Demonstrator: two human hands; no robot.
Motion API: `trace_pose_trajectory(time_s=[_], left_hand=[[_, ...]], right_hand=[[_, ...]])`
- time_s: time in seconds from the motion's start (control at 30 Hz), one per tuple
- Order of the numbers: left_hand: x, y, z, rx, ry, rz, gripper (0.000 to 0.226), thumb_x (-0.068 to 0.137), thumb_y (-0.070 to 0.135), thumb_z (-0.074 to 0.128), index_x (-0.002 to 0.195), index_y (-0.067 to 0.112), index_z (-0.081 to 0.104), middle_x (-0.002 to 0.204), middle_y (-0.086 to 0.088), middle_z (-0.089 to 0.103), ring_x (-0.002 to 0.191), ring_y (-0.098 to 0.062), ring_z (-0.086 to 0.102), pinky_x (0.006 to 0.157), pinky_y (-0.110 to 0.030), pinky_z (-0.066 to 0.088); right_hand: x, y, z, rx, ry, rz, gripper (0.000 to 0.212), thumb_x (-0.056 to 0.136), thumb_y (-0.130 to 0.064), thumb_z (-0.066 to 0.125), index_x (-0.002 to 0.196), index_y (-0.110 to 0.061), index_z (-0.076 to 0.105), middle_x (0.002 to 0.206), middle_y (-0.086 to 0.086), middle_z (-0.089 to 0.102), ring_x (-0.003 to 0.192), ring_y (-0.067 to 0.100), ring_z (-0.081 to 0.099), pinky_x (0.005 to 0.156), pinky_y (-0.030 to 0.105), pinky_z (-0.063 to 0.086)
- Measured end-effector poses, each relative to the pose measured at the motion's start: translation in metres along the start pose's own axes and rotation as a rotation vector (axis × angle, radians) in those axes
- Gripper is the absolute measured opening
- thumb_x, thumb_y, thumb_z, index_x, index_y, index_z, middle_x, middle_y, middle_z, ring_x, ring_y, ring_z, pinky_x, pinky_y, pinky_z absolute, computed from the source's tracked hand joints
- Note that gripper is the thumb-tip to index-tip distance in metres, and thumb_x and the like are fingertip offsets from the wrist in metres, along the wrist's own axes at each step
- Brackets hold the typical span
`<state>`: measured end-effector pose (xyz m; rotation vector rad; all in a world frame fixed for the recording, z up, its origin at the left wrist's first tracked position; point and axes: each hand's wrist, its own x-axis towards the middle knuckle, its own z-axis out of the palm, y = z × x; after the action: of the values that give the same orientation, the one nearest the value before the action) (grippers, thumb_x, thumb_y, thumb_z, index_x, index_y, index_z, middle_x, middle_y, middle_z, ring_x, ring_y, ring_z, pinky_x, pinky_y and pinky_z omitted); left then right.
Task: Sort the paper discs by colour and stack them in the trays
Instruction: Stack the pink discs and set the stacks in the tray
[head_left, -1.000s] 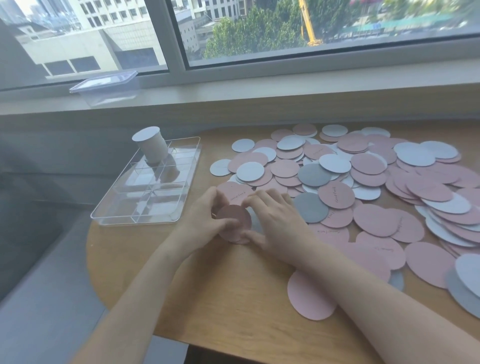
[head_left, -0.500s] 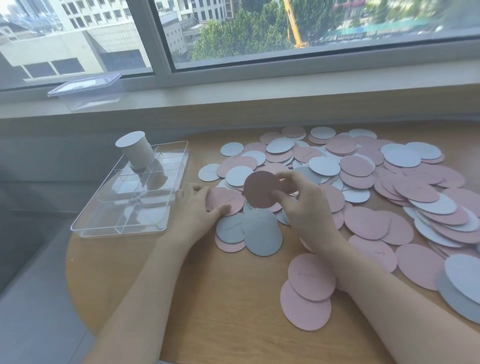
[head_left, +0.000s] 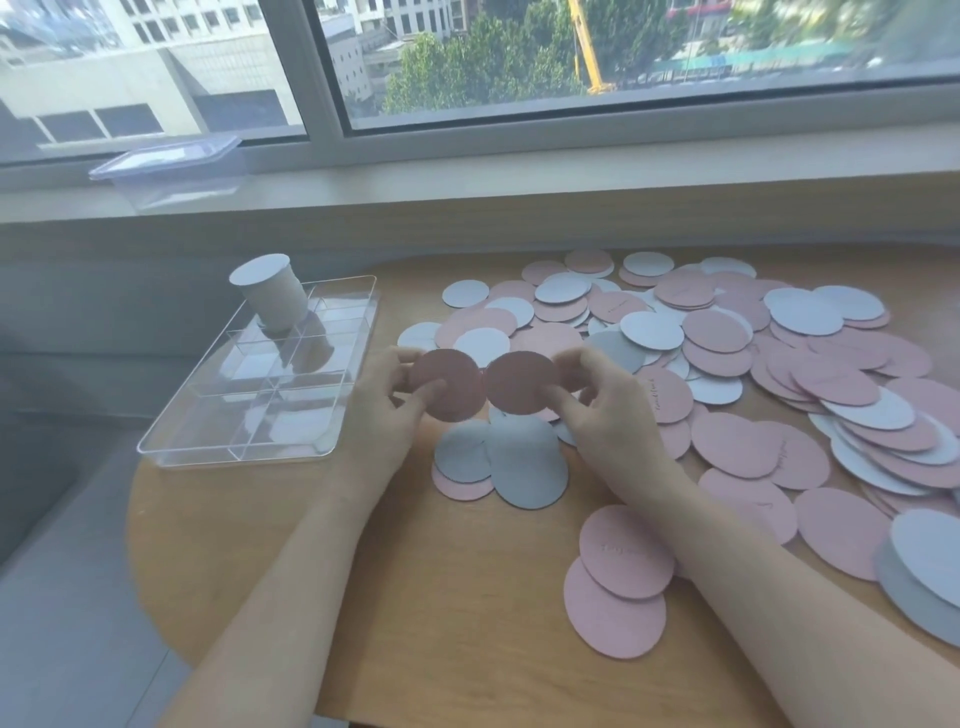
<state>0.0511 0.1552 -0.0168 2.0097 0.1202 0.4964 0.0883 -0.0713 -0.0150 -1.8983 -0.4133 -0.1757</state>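
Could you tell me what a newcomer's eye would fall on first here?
First, the two dark pink paper discs held up side by side, one in the left hand, one in the right hand. Next, the sprawl of pink and pale grey paper discs across the table's right, then the clear plastic compartment tray at left.

Left hand (head_left: 382, 410) now lifts a pink disc (head_left: 448, 385), edge meeting right hand's (head_left: 605, 410) raised disc (head_left: 521, 382)
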Motion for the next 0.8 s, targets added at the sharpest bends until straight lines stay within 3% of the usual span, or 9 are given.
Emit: trace_pose_trajectory(time_s=[0.1, 0.17, 0.27, 0.43, 0.5, 0.6, 0.7, 0.8], left_hand=[[-0.007, 0.010, 0.006, -0.103, -0.069, 0.046, 0.041, 0.094, 0.006, 0.065, 0.105, 0.045, 0.068, 0.095, 0.008, 0.076, 0.080, -0.013, 0.066, 0.072, -0.027, 0.050], [-0.013, 0.019, 0.010, -0.119, -0.128, 0.070, 0.037, 0.097, 0.002, 0.059, 0.120, 0.029, 0.070, 0.104, 0.004, 0.076, 0.094, -0.011, 0.070, 0.081, -0.016, 0.049], [-0.021, 0.031, 0.015, -0.104, -0.164, 0.114, 0.034, 0.101, 0.000, 0.053, 0.127, 0.015, 0.068, 0.115, 0.010, 0.072, 0.105, 0.009, 0.063, 0.087, -0.005, 0.042], [-0.019, 0.020, 0.018, -0.090, -0.224, 0.187, 0.032, 0.105, 0.017, 0.048, 0.132, 0.023, 0.063, 0.128, 0.018, 0.067, 0.125, 0.000, 0.057, 0.101, -0.013, 0.041], [-0.018, 0.017, 0.018, 0.006, -0.218, 0.242, 0.034, 0.103, 0.025, 0.052, 0.137, 0.025, 0.060, 0.120, 0.023, 0.066, 0.112, 0.005, 0.059, 0.096, -0.012, 0.040], [-0.017, 0.011, 0.021, 0.201, -0.183, 0.371, 0.046, 0.096, 0.010, 0.064, 0.141, 0.022, 0.057, 0.099, 0.037, 0.057, 0.086, 0.009, 0.051, 0.081, -0.009, 0.038], [-0.014, 0.004, 0.021, 0.291, -0.197, 0.415, 0.056, 0.093, 0.003, 0.066, 0.144, 0.020, 0.053, 0.100, 0.033, 0.058, 0.088, 0.007, 0.049, 0.080, -0.009, 0.038], [-0.015, 0.003, 0.019, 0.302, -0.235, 0.430, 0.059, 0.093, 0.007, 0.064, 0.149, 0.019, 0.047, 0.110, 0.020, 0.062, 0.101, 0.007, 0.047, 0.088, -0.008, 0.035]], right_hand=[[-0.001, -0.001, 0.001, -0.023, -0.027, -0.016, 0.011, 0.089, -0.015, 0.068, 0.095, -0.024, 0.063, 0.085, -0.010, 0.068, 0.075, 0.005, 0.058, 0.064, 0.014, 0.042], [-0.002, -0.002, 0.003, -0.027, -0.041, -0.012, 0.010, 0.088, -0.016, 0.068, 0.095, -0.022, 0.064, 0.083, -0.009, 0.068, 0.076, 0.008, 0.061, 0.064, 0.018, 0.044], [-0.003, -0.004, 0.005, -0.046, -0.051, -0.039, 0.009, 0.087, -0.016, 0.069, 0.094, -0.020, 0.064, 0.080, -0.008, 0.070, 0.072, 0.007, 0.063, 0.063, 0.014, 0.043], [-0.004, -0.006, 0.003, -0.061, -0.001, -0.098, 0.008, 0.087, -0.011, 0.069, 0.092, -0.015, 0.065, 0.077, -0.013, 0.065, 0.064, 0.000, 0.056, 0.061, 0.010, 0.038], [-0.004, -0.005, 0.002, -0.062, 0.030, -0.132, 0.007, 0.088, -0.011, 0.069, 0.093, -0.014, 0.065, 0.078, -0.015, 0.064, 0.066, 0.002, 0.056, 0.061, 0.011, 0.039], [-0.003, -0.003, 0.004, -0.094, 0.022, -0.165, 0.013, 0.087, -0.009, 0.068, 0.097, -0.017, 0.064, 0.082, -0.015, 0.064, 0.071, 0.005, 0.057, 0.064, 0.013, 0.041], [-0.001, 0.003, 0.007, -0.171, -0.067, -0.167, 0.031, 0.086, -0.007, 0.066, 0.111, -0.023, 0.060, 0.092, -0.011, 0.063, 0.077, 0.010, 0.058, 0.070, 0.022, 0.047], [-0.001, 0.007, 0.009, -0.203, -0.132, -0.180, 0.045, 0.084, -0.006, 0.067, 0.123, -0.025, 0.057, 0.100, -0.009, 0.063, 0.080, 0.011, 0.057, 0.074, 0.027, 0.048]])
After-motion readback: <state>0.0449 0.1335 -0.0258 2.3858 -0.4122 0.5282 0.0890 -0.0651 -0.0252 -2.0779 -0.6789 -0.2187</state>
